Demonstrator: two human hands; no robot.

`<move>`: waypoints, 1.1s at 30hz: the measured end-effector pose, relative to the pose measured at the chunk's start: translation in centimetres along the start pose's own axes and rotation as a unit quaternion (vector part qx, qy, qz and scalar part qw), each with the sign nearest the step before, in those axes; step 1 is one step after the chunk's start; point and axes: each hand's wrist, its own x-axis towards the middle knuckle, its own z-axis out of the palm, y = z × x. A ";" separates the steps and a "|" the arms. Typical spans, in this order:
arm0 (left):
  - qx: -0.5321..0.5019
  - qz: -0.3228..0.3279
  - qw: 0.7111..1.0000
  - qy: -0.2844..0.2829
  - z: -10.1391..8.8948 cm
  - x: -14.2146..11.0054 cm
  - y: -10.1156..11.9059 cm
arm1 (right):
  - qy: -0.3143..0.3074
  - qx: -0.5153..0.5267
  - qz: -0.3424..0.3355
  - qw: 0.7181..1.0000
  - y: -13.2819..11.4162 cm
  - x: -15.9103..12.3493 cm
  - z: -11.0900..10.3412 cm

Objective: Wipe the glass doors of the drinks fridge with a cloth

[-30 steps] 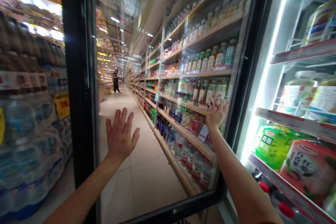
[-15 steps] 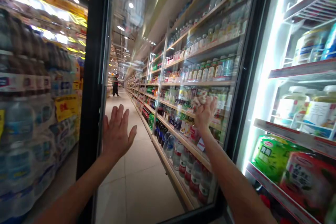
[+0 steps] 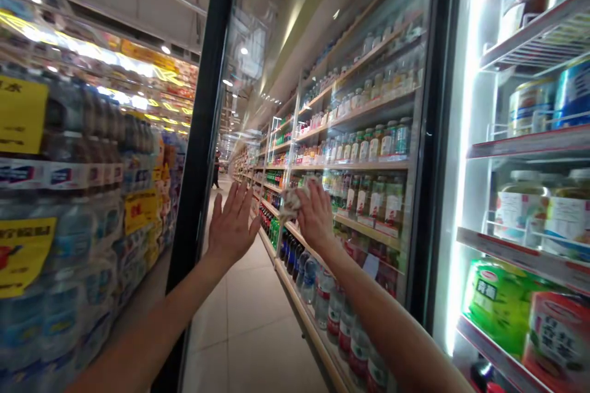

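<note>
A glass door (image 3: 258,92) in a black frame stands swung out in front of me. My left hand (image 3: 232,221) lies flat with fingers spread near the left side of the pane, beside the black frame (image 3: 203,104). In my right hand (image 3: 316,215) is a crumpled pale cloth (image 3: 294,199), which appears pressed against the middle of the glass. Part of the cloth is hidden behind the fingers. Bottles on shelves (image 3: 359,147) show in the pane; whether they are reflected or seen through it I cannot tell.
At right, a lit cooler holds bottles (image 3: 520,206), a green pack (image 3: 498,301) and a red pack (image 3: 557,331) on wire shelves. Stacked bottle packs (image 3: 64,282) with yellow price signs (image 3: 27,252) line the left. A person (image 3: 216,169) is partly visible in the distance.
My right hand has moved left across the glass with the cloth, closer to my left hand. My left hand stays flat by the left frame. The whole view has shifted.
</note>
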 end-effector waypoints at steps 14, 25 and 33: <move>-0.049 -0.050 0.997 0.035 -1.3 4.8 -1.0 | 0.011 0.015 -0.051 0.999 -2.2 5.8 0.9; -0.098 0.002 0.989 0.111 -4.6 7.0 -2.0 | -0.041 0.031 -0.214 0.976 -9.3 8.5 2.6; -0.102 -0.004 0.989 0.110 -1.9 9.8 -0.7 | 0.068 -0.009 0.057 0.996 -2.2 12.8 0.7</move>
